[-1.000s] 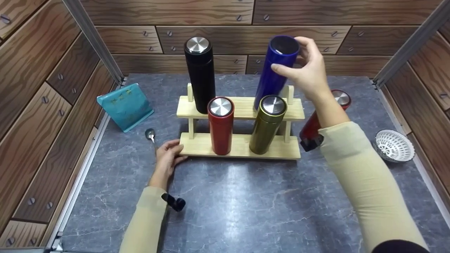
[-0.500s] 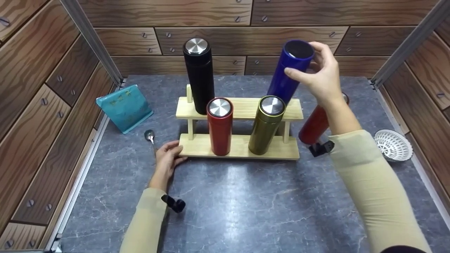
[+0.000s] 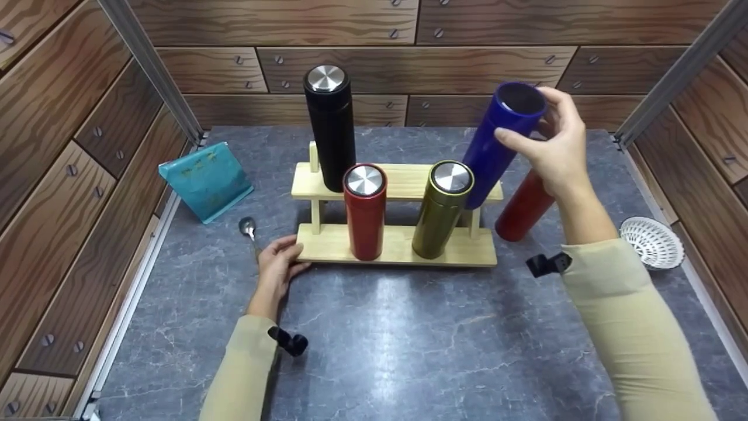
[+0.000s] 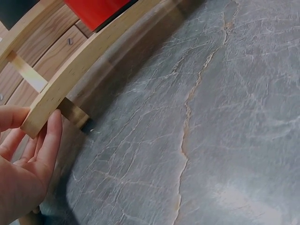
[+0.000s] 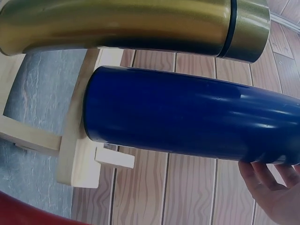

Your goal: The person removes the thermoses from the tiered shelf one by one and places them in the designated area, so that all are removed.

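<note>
My right hand (image 3: 558, 149) grips the upper part of a blue vacuum flask (image 3: 502, 143), thumb in front and fingers behind. The flask leans to the right, its base over the right end of the upper shelf of a two-tier wooden rack (image 3: 403, 178). Whether that base touches the shelf I cannot tell. My left hand (image 3: 277, 263) pinches the left end of the lower shelf, with fingers (image 4: 51, 140) underneath. A black flask (image 3: 330, 128) stands on the upper shelf at left. On the lower shelf stand a red flask (image 3: 366, 222) and a gold flask (image 3: 441, 216).
Another red flask (image 3: 523, 207) stands right of the rack, partly behind my right hand. A white woven basket (image 3: 651, 242) lies farther right. Left of the rack are a teal pouch (image 3: 204, 181) and a spoon (image 3: 248, 227). Wood-patterned walls enclose the grey marbled tabletop (image 3: 380, 339).
My right hand has moved the blue flask to the right and lower, toward me, and its tilt has grown. The left hand has kept its hold on the rack.
</note>
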Demonstrator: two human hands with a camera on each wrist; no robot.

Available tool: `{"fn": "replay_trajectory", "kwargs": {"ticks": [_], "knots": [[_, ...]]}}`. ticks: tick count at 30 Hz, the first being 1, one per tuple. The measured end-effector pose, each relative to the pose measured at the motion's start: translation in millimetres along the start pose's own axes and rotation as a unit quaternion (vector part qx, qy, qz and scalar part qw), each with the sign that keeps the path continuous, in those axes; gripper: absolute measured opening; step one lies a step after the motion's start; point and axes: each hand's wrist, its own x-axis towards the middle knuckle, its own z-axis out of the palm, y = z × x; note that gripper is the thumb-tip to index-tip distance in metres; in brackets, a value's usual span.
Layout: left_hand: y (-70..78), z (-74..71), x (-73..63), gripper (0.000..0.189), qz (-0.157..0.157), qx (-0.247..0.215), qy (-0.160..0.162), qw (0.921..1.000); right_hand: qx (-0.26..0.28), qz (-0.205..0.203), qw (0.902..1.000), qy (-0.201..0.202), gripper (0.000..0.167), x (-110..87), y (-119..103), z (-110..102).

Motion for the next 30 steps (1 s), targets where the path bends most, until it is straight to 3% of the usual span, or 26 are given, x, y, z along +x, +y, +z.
{"fn": "replay_trajectory", "kwargs": {"ticks": [30], "knots": [[0.0, 0.0, -1.5, 0.036, 0.001, 0.001, 0.002, 1.0000, 0.046, -0.030, 0.9984, 0.015, 0.067, -50.4, -7, -41]]}}
